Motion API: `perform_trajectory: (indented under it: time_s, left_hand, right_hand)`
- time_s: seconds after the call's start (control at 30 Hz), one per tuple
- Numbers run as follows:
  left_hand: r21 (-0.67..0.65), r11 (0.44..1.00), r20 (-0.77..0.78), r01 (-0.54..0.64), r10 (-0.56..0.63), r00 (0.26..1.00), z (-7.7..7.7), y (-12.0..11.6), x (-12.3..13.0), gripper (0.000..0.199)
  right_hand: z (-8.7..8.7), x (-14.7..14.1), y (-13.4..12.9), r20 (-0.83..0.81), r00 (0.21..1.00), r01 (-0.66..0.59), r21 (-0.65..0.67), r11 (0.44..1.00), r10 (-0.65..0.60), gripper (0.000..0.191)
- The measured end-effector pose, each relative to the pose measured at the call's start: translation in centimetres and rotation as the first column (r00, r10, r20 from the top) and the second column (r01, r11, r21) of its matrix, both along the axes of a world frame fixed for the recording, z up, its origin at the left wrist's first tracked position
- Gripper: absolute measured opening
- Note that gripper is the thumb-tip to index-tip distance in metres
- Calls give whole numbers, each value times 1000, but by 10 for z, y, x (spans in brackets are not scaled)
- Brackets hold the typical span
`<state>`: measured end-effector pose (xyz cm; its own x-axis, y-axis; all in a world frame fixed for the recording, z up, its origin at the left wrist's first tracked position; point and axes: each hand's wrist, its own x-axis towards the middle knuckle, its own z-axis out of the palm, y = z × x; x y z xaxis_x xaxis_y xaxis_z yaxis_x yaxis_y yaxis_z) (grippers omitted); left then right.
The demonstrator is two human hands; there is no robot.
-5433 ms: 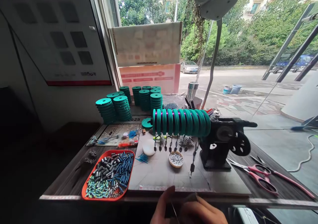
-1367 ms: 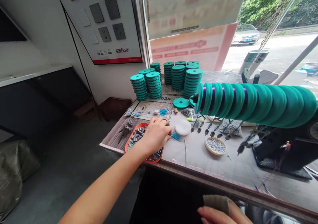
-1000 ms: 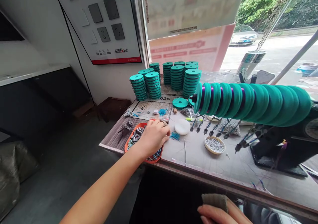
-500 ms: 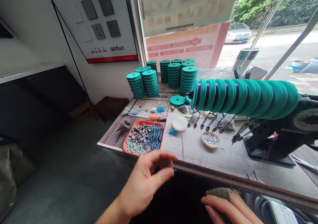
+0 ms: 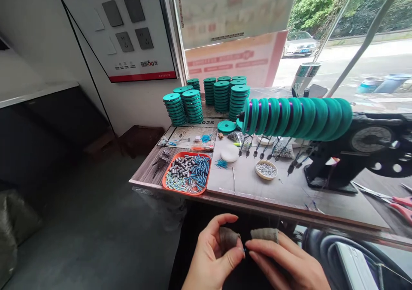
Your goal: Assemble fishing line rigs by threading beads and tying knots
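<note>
My left hand is closed in a pinch below the front edge of the table, its index finger raised and a grey-brown wrap on another finger. Close beside it, my right hand also pinches, with a similar wrap on one finger. A tiny dark bluish bit shows between the two sets of fingertips, too small to name. Above the hands, a row of green spools is mounted on a black winding machine. Small dark weights on lines hang beneath the spools.
An orange tray holds grey cylinders, blue springs and small pale green parts. A round dish holds white beads. Stacked green spools stand at the back. Scissors lie at right. A white device rests below the table edge.
My left hand has moved right and lower, closing its fingers beside my right hand. The fingertips of both hands are now nearly together. The view has shifted a little to the right.
</note>
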<state>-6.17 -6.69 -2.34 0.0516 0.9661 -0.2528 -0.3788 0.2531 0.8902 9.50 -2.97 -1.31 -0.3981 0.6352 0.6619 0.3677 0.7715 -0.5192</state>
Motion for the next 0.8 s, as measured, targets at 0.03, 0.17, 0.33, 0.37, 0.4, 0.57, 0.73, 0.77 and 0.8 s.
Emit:
perform_trajectory:
  time_s: [0.03, 0.17, 0.33, 0.37, 0.4, 0.57, 0.73, 0.77, 0.8]
  left_hand:
    - [0, 1000, 1, 1, -1, 1000, -1, 0, 1, 47]
    - [17, 1000, -12, 13, -13, 1000, -4, -4, 2, 50]
    - [29, 996, -352, 84, -68, 933, 4, -5, -3, 32]
    - [29, 994, -467, 101, -76, 881, 8, -4, -3, 25]
    - [28, 993, -564, 115, -79, 822, 12, -3, -3, 19]
    - [20, 992, -726, 128, -74, 683, 25, 1, 2, 5]
    - [51, 998, -569, -23, 48, 821, 18, 0, -5, 4]
    - [70, 995, -528, -65, 92, 844, 16, 0, -7, 3]
    - [95, 991, -500, -99, 133, 856, 14, 0, -9, 2]
  right_hand:
    - [2, -1, 0, -3, 1000, 0, -1, 1000, 0, 25]
    - [6, -4, -1, 13, 1000, 1, 28, 1000, -2, 29]
    - [5, -5, -2, 19, 999, 37, 49, 998, -38, 29]
    - [4, -5, -2, 24, 999, 42, 57, 998, -43, 29]
    - [4, -5, -2, 35, 998, 45, 63, 997, -48, 29]
    - [1, -5, -4, 74, 996, 35, 91, 995, -42, 30]
    - [-4, -1, -2, 78, 994, 70, 136, 988, -81, 25]
    - [-6, 0, -2, 88, 992, 80, 159, 984, -95, 24]
    - [-7, 1, -1, 102, 989, 86, 185, 979, -106, 23]
